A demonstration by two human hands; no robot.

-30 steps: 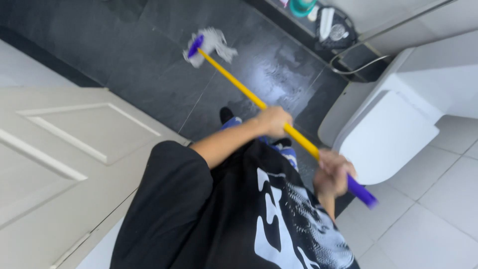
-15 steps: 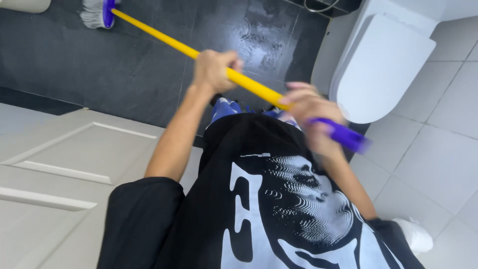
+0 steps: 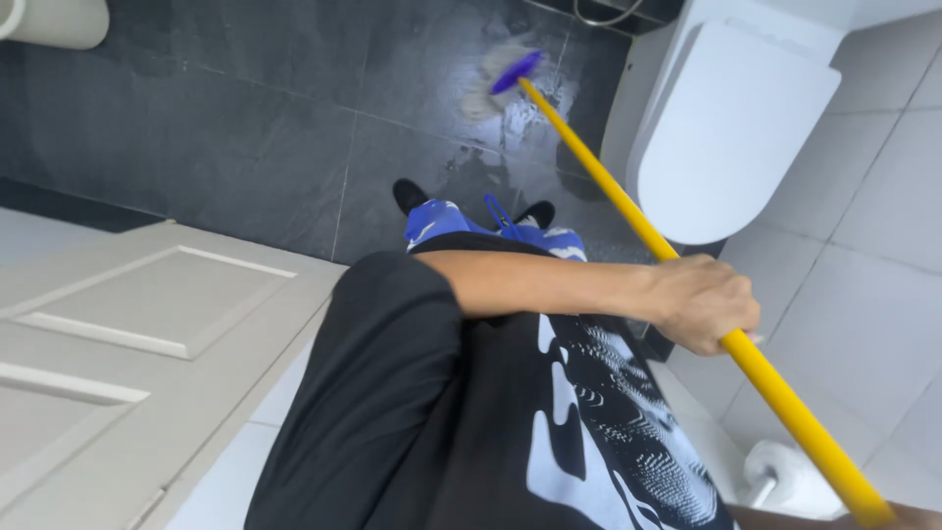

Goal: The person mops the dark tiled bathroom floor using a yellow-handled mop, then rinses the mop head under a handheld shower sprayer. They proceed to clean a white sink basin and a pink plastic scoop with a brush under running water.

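My left hand (image 3: 702,304) is closed around the yellow handle (image 3: 628,201) of a mop, about two thirds of the way down from its head. The purple mop head (image 3: 513,74), with pale strands, rests on the wet dark tile floor (image 3: 245,128) beside the toilet. At the bottom right corner only a sliver of my right hand (image 3: 908,515) shows, where the lower end of the handle runs into it. My black printed shirt and blue shorts fill the lower middle of the view.
A white toilet (image 3: 736,128) with its lid down stands at the upper right against pale wall tiles (image 3: 883,226). A toilet paper roll (image 3: 785,476) hangs at the lower right. A pale panelled door (image 3: 147,324) fills the left. A white rounded fixture (image 3: 54,20) is top left.
The mop head has swung from the far left of the floor to the wet patch beside the toilet. My right hand has dropped to the frame's bottom right corner.
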